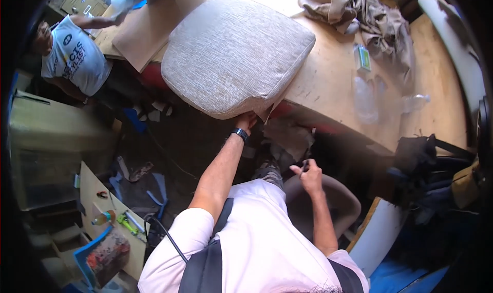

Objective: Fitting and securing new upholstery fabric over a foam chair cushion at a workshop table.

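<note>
A thick, rounded seat cushion [236, 51] in light grey woven fabric lies on the wooden worktable [328, 95], its near edge jutting out past the tabletop. My left hand [246, 122], with a dark watch at the wrist, is closed on the cushion's lower near edge; the fingertips are partly hidden under it. Beside those fingers a small flap of loose fabric [265, 112] hangs down. Lower and to the right, my right hand [310, 177] is closed around a small dark object whose kind I cannot make out, its thumb pointing left. Crumpled light cloth [290, 139] sits below the table edge between both hands.
Rumpled brown fabric [370, 15], a small green-and-white box [362, 58] and clear plastic bottles [365, 100] lie at the table's right. Another person [77, 57] stands at far left. A board [115, 211] with tools is lower left; a curved brown panel [334, 205] stands near my right forearm.
</note>
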Demonstrator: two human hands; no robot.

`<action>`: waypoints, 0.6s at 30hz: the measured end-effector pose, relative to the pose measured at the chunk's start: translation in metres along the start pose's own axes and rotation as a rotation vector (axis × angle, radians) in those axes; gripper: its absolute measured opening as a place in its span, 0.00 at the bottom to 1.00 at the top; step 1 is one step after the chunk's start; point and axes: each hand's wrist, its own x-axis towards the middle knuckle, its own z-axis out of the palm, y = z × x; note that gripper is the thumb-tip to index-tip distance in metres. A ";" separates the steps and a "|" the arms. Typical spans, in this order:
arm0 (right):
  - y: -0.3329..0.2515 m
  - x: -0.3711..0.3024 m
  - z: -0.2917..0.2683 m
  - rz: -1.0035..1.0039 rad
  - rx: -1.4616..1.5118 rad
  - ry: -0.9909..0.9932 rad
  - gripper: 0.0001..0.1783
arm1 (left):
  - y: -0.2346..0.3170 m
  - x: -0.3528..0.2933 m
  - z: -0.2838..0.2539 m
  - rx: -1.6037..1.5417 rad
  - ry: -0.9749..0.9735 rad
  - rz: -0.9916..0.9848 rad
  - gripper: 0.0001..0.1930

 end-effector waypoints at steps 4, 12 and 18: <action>-0.016 0.073 -0.081 0.089 -0.256 0.072 0.34 | -0.006 -0.015 -0.030 0.002 -0.323 0.059 0.14; 0.020 0.267 -0.169 0.172 -0.653 -0.089 0.36 | 0.004 -0.047 0.002 -0.145 -0.484 -0.002 0.17; -0.015 0.359 -0.175 -0.202 -0.343 0.038 0.42 | 0.005 -0.068 0.031 -0.602 -0.441 -0.016 0.16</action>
